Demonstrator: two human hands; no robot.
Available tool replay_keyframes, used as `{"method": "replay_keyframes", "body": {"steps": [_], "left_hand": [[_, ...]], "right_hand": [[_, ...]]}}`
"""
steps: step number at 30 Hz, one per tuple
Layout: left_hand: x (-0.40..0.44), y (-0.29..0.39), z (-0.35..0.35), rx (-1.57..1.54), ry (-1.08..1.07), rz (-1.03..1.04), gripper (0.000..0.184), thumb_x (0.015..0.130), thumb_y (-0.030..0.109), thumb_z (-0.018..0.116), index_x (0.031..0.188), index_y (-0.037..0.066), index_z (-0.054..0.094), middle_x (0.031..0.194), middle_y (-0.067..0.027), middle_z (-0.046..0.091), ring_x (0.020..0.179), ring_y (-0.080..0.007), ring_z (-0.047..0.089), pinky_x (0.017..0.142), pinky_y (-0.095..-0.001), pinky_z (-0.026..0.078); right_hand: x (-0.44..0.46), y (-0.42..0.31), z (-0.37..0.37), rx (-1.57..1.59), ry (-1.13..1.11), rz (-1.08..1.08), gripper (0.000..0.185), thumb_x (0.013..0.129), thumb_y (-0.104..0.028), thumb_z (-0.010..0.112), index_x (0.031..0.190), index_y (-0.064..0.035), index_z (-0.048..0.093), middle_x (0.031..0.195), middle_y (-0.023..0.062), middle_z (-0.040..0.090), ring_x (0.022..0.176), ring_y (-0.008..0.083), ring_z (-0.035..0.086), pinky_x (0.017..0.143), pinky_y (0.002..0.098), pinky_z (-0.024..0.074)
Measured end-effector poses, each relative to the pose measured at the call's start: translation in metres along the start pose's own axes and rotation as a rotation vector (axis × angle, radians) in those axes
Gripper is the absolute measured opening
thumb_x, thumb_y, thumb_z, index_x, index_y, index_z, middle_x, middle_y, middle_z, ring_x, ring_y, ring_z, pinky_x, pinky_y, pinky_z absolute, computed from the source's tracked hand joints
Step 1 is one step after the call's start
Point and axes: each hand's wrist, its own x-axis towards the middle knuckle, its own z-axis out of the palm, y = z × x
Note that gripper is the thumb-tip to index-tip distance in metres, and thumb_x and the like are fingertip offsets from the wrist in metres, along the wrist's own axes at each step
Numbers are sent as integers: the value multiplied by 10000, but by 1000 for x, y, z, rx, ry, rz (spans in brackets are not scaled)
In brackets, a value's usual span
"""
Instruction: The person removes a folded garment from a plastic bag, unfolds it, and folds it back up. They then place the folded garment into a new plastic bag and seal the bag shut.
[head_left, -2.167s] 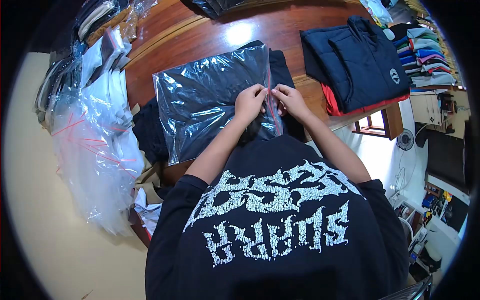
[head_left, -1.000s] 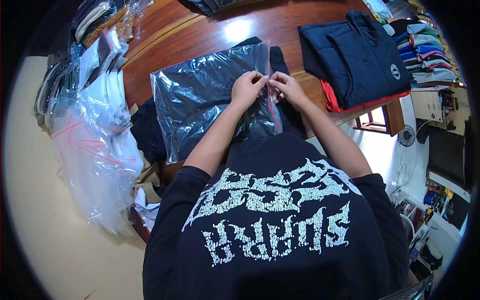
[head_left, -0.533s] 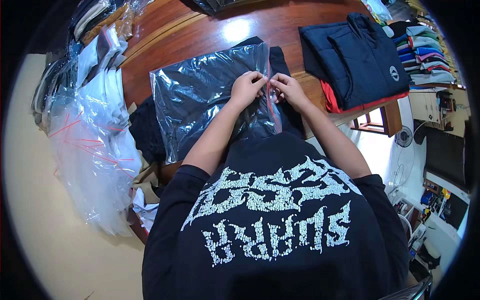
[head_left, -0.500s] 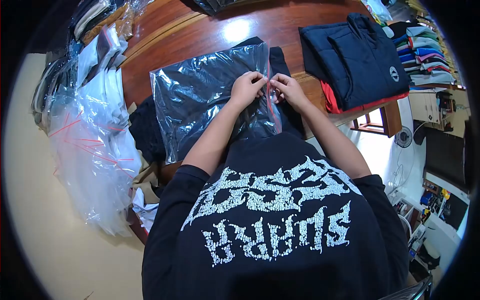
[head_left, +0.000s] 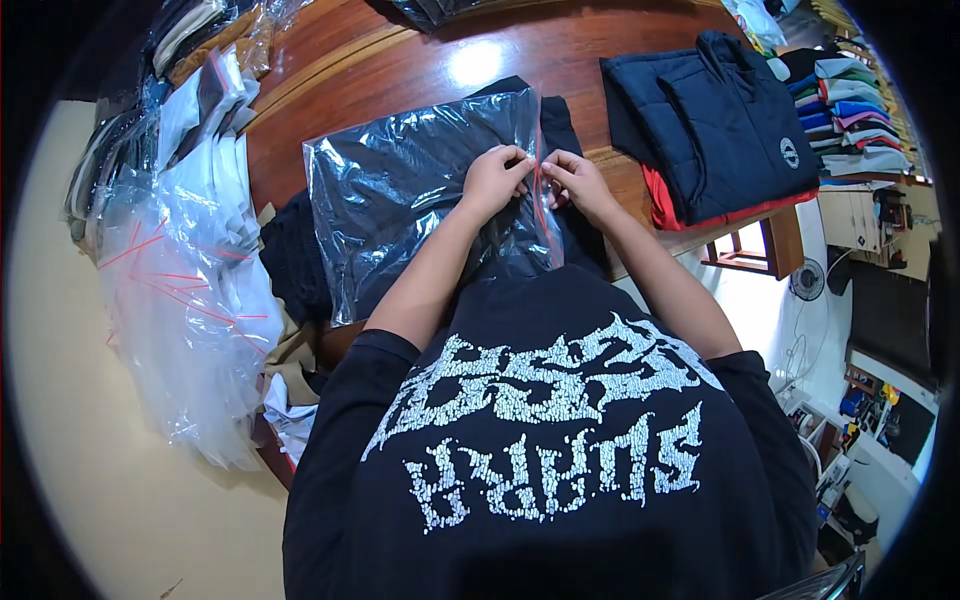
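A clear plastic zip bag (head_left: 400, 185) with a folded black garment inside lies on the wooden table in front of me. Its red zip strip (head_left: 547, 228) runs along the right edge. My left hand (head_left: 495, 180) pinches the bag's edge at the strip from the left, with the forearm across the plastic. Closed in a pinch, my right hand (head_left: 580, 187) grips the same edge from the right, close to the left fingertips. Black cloth (head_left: 562, 122) shows beneath and beyond the bag's right edge.
To the right, a folded dark jacket (head_left: 735, 140) rests on red fabric (head_left: 665, 205). Empty clear bags with red strips (head_left: 185, 330) hang over the table's left edge, beside white packets (head_left: 215, 170). Folded clothes (head_left: 850, 110) are stacked at far right; a fan (head_left: 807, 280) stands below.
Both hands keep their pinch at the red strip with hardly any movement. The whole view has shifted very slightly.
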Motion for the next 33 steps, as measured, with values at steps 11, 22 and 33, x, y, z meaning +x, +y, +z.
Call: {"method": "replay_keyframes", "body": {"steps": [11, 22, 33], "left_hand": [[-1, 4, -1, -30, -7, -34, 220, 907, 219, 631, 917, 1, 654, 810, -56, 622, 590, -117, 632, 541, -249, 492], [-3, 17, 3, 16, 37, -51, 214, 918, 226, 606, 907, 15, 640, 760, -71, 634, 546, -127, 624, 520, -258, 491], [2, 4, 4, -23, 50, -42, 202, 937, 213, 584, 918, 16, 620, 714, -52, 638, 527, -118, 607, 502, -261, 476]], "right_hand": [[0, 0, 0, -2, -8, -8, 175, 979, -217, 542, 900, -62, 558, 732, 3, 562, 549, 93, 590, 495, 224, 499], [7, -12, 7, -53, 52, 84, 215, 988, -247, 510, 874, -70, 555, 703, 21, 584, 476, 106, 584, 434, 232, 496], [5, -6, 4, -1, 37, 56, 222, 993, -247, 509, 864, -72, 556, 702, 20, 591, 512, 95, 593, 457, 223, 491]]}}
